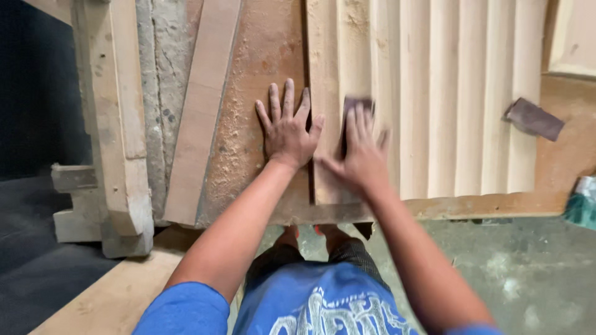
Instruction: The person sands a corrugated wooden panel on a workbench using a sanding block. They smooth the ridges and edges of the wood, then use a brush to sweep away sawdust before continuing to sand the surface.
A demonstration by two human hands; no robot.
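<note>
Pale, sawdust-covered wood is seen everywhere: a wide fluted panel of light timber (447, 99) is laid flat on a dusty brown plywood work surface (261, 56). A long reddish-brown plank (202, 111) is leaned at an angle to the left, with a rough wooden frame post (115, 124) beyond it. A spare dark sheet of sandpaper (532, 118) is left lying on the surface to the right of the panel, well apart from the hands, and a teal object (583, 205) is glimpsed at the far right edge.

The left hand (287, 130) is spread flat, fingers splayed wide, pressed onto the dusty surface just beside the panel's left edge; nothing is gripped. The right hand (360, 152) is blurred, fingers extended over a small dark piece of sandpaper (357, 104), which is pressed against the panel's left-most flutes.

The panel's near edge is met by the surface's front lip above grey concrete floor (515, 273). Open flutes are left unobstructed to the right.
</note>
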